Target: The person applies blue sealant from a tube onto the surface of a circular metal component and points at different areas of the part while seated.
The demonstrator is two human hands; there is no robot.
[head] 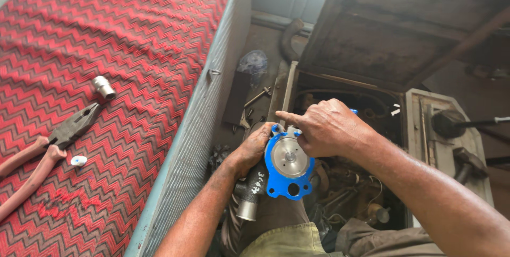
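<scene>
A blue water pump [287,165] with a round silver centre plate and a grey pipe stub at its lower left is held over my lap. My left hand [251,151] grips the pump body from the left side. My right hand [325,126] rests on the pump's top edge, index finger pointing left, fingers curled over the upper part. What the right fingertips pinch is hidden.
On the red zigzag seat cover [133,34] at left lie pliers [48,148] with pink handles, a silver socket [103,87] and a small white cap [78,160]. An open engine bay [350,182] sits below, a raised dark lid [414,28] behind, levers [462,129] at right.
</scene>
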